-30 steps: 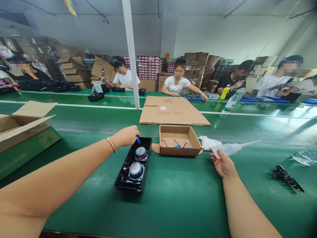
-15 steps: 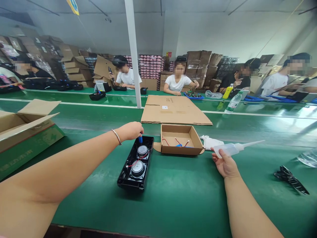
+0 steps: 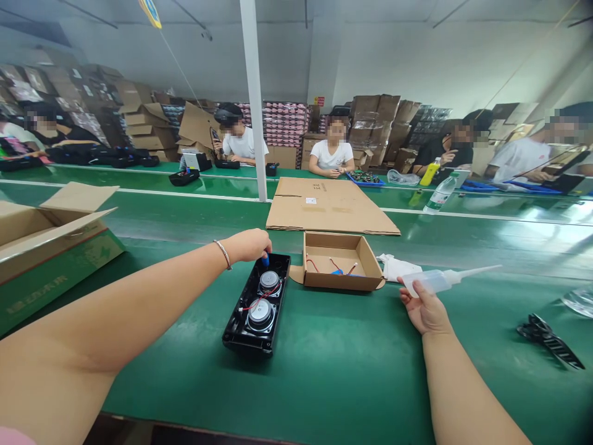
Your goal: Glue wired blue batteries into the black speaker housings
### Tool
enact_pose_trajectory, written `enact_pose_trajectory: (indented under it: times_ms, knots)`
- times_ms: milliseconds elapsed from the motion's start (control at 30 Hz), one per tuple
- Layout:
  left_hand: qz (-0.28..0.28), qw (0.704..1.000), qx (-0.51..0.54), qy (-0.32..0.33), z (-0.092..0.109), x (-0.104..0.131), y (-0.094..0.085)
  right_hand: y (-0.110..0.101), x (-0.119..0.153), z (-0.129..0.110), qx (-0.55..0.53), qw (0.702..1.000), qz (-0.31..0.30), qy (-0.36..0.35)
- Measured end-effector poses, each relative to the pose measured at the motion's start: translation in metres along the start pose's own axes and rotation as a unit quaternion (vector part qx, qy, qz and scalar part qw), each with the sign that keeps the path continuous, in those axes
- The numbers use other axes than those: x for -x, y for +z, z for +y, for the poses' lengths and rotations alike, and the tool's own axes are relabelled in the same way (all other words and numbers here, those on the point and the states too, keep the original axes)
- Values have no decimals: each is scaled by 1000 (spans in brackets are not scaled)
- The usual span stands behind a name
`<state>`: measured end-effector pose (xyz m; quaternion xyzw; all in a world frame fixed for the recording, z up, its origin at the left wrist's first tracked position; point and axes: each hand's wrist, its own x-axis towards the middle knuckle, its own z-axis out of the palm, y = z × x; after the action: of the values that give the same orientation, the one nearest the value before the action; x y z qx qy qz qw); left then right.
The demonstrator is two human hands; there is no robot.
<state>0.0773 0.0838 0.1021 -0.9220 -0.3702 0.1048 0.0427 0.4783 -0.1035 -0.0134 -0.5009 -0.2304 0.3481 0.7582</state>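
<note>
A black speaker housing [image 3: 233, 321] lies on the green table, its inside facing up. Two round speakers [image 3: 260, 314] with red wires sit in it. At the far end of the housing, my left hand [image 3: 252, 245] is closed on a small blue cylindrical battery [image 3: 265, 260], whose upper part is hidden by my fingers. My right hand [image 3: 426, 308] grips a translucent squeeze bottle [image 3: 430, 281], tilted on its side, with its long thin nozzle pointing right. Between the hands is an open cardboard box [image 3: 340, 282] holding blue pieces with red wires.
A flattened cardboard sheet [image 3: 324, 207] lies behind the box. White tissue [image 3: 399, 267] rests beside it. Black plastic parts [image 3: 549, 340] lie at right, and a green carton [image 3: 60, 272] stands at left. A water bottle [image 3: 440, 193] and several co-workers are across the table.
The view has shifted slightly. My left hand stays at the housing's far end with the battery, and my right hand still holds the bottle. The co-worker opposite has drawn their hands together.
</note>
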Motion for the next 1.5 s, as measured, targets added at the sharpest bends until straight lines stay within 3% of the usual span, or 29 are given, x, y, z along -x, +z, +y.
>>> enact_pose_trajectory:
  times_ms: [567, 767, 933, 1067, 1133, 1167, 1233, 1300, 1367, 1433, 1500]
  knots:
    - [-33, 999, -14, 6, 5, -5, 4, 0, 2, -1, 12, 1000, 2, -5]
    - [-26, 1000, 2, 4, 0, -11, 14, 0, 2, -1, 21, 1000, 3, -13]
    - [18, 999, 33, -2, 3, -7, 19, 2, 2, 3, 21, 1000, 4, -19]
    - [130, 989, 67, -15, 9, 19, 26, 8, 5, -7, 14, 997, 25, -71]
    - [260, 955, 120, -83, 10, 39, 40, 16, 12, -19, 16, 992, 25, -125]
    - [324, 918, 183, -139, 10, 49, 49, 22, 17, -26, 29, 989, 12, -148]
    - [352, 832, 353, -242, 12, 66, 71, 39, 30, -39, 90, 981, -41, -169]
    - [257, 782, 499, -273, 17, 77, 93, 64, 46, -47, 191, 965, -100, -150]
    - [145, 767, 579, -235, 26, 83, 109, 93, 63, -51, 302, 935, -142, -121]
    - [85, 755, 626, -175, 34, 85, 117, 122, 79, -50, 383, 898, -184, -115]
    - [55, 717, 683, -128, 39, 86, 120, 145, 91, -48, 434, 866, -206, -140]
